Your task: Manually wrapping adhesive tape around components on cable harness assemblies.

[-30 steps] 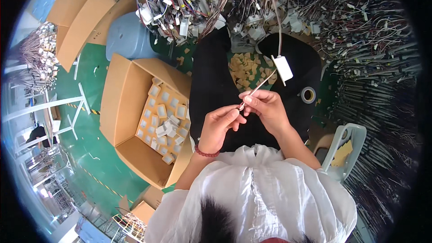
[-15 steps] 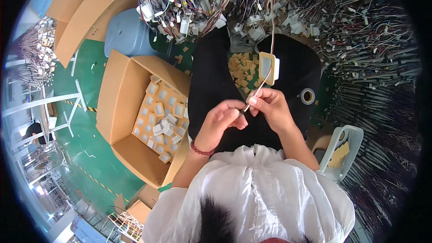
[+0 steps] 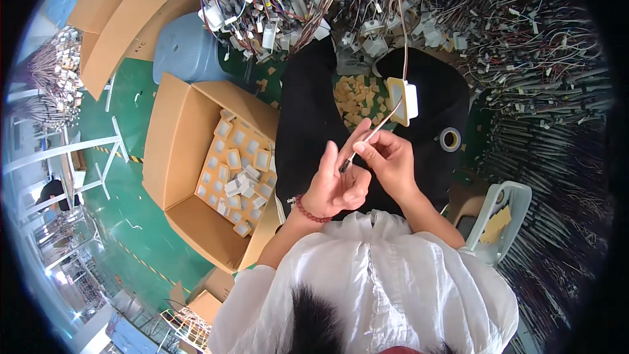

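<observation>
My right hand [image 3: 391, 162] pinches a thin red-and-white wire [image 3: 375, 134] between thumb and fingers. A small black connector [image 3: 344, 166] ends the wire, right by the fingers of my left hand [image 3: 335, 182]. That hand is palm up with thumb and forefinger spread apart and the other fingers bent; the connector does not look gripped. Beyond my hands the wire passes through a white rectangular housing [image 3: 411, 101] with a tan rim, which hangs over my right thigh. From there it runs up to the wire bundles.
On the left stands an open carton [image 3: 173, 144] holding several white-and-tan housings [image 3: 242, 183]. Behind it is a blue plastic stool [image 3: 187, 49]. Wire bundles [image 3: 537, 131] crowd the front and right. A tape roll [image 3: 449, 139] lies at my right thigh, near a pale plastic basket [image 3: 517, 213].
My left hand has let go of the wire's end and turned palm up, its fingers spreading. The hanging housing has shifted slightly right and turned. My right hand still pinches the wire.
</observation>
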{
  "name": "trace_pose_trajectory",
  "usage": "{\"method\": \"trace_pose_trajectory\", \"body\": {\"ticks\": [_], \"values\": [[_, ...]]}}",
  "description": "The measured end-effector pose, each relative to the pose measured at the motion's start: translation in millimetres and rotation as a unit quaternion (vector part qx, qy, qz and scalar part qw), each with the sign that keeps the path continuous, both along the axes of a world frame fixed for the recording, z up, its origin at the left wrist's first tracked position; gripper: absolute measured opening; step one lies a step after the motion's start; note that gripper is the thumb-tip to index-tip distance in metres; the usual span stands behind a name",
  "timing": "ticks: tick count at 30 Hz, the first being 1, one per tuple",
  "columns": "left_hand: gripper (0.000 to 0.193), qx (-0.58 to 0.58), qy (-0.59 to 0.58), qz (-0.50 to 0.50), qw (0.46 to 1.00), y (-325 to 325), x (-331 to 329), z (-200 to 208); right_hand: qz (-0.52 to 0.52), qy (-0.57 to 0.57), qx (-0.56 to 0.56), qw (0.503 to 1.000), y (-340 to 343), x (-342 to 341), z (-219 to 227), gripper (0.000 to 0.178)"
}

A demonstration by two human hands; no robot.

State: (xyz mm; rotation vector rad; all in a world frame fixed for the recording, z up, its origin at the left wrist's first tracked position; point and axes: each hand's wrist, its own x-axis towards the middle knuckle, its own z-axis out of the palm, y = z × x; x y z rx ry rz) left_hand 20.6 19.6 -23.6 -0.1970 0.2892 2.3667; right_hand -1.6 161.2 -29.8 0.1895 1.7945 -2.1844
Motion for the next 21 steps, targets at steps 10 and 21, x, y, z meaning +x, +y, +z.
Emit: {"method": "trace_pose_trajectory", "body": {"ticks": [10,21], "values": [[0.057,-0.099,-0.007,0.061,0.993,-6,4,8,-0.046,0.193,0.226,0.954,10,-11,16,0.015],[0.059,-0.103,0.001,0.088,0.991,-42,24,25,0.321,0.336,0.129,0.876,19,-67,23,0.029]]}}
